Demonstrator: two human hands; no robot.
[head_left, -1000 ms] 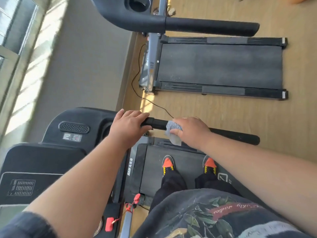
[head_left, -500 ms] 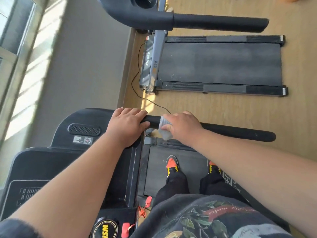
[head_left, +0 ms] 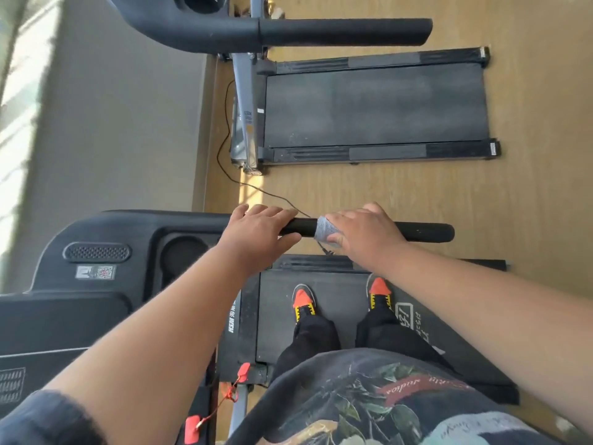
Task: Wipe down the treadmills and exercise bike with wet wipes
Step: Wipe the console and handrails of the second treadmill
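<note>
I stand on the belt [head_left: 337, 313] of a black treadmill, whose console [head_left: 106, 252] is at the left. Its black handrail [head_left: 426, 232] runs from the console toward the right. My left hand [head_left: 256, 234] grips the handrail where it meets the console. My right hand [head_left: 362, 234] presses a grey wet wipe [head_left: 324, 229] wrapped around the rail, a short way right of the left hand. A second treadmill [head_left: 372, 106] lies across the wooden floor beyond, its own black handrail [head_left: 346, 31] at the top.
A thin black power cable [head_left: 224, 149] trails over the floor between the two machines. A red safety clip on a cord [head_left: 192, 428] hangs by the console. A grey wall [head_left: 122, 107] and a sunlit window are on the left. My orange-toed shoes [head_left: 303, 300] rest on the belt.
The view has shifted, showing more of the console and its cup holder. My right hand with the wipe stays on the rail close to my left hand, after sliding toward it earlier.
</note>
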